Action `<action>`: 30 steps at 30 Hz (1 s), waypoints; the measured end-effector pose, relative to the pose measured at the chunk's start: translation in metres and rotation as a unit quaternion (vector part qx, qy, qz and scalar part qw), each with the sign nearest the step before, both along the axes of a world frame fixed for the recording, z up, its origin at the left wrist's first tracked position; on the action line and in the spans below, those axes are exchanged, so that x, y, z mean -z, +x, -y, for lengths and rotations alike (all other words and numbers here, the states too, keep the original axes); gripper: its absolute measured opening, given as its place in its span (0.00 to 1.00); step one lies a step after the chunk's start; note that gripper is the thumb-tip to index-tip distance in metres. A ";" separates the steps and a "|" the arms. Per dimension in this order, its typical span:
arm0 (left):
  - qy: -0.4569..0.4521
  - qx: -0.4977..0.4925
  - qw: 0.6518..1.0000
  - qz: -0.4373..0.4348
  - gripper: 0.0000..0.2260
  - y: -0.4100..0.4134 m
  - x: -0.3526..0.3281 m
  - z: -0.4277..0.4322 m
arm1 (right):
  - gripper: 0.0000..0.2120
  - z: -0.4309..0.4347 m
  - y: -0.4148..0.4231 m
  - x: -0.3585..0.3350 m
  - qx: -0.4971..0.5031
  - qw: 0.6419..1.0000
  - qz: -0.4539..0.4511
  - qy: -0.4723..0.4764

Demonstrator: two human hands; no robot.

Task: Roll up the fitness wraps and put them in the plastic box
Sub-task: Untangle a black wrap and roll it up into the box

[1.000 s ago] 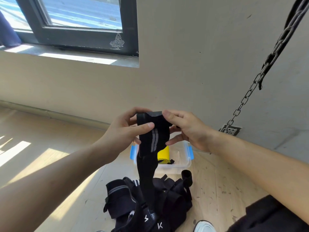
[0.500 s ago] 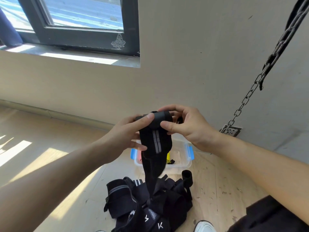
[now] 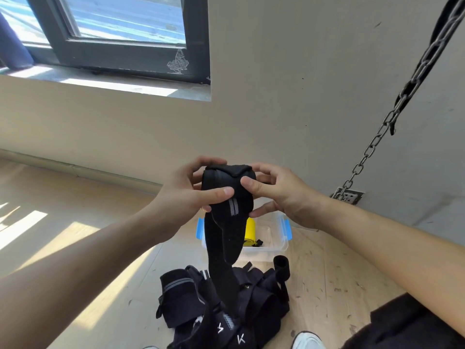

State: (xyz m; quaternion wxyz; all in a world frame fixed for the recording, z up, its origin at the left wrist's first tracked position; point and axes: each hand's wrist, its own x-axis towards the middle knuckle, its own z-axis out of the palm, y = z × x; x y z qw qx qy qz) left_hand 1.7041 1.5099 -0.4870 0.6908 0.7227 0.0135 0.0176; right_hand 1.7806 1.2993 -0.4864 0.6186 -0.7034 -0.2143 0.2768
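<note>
Gripping a part-rolled black wrap (image 3: 224,178) above the plastic box (image 3: 281,244): left hand (image 3: 176,199) and right hand (image 3: 285,197) both curled round the roll, thumbs on its front. Tail hangs to the wrap pile (image 3: 254,298) in front of the box; yellow roll (image 3: 250,231) inside.

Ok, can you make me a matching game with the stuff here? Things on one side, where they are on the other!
Things:
1. partly rolled black wrap
2. yellow roll
3. metal chain
4. pile of black wraps

Places:
A. inside the plastic box
B. heaped on the floor
C. gripped by the left hand and right hand
D. hanging by the wall

Pairs: 1-C, 2-A, 3-D, 4-B
</note>
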 end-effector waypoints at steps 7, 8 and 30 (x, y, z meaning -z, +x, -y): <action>0.019 0.013 1.000 -0.007 0.25 0.001 -0.001 0.001 | 0.16 0.000 0.000 -0.001 0.008 1.000 0.018 0.021; 0.025 0.022 0.999 -0.023 0.24 0.001 -0.001 0.000 | 0.17 0.000 0.000 -0.001 0.012 0.999 0.017 0.030; -0.037 0.049 0.997 -0.054 0.17 0.006 -0.001 -0.006 | 0.23 0.001 0.002 -0.006 -0.032 0.999 -0.025 0.000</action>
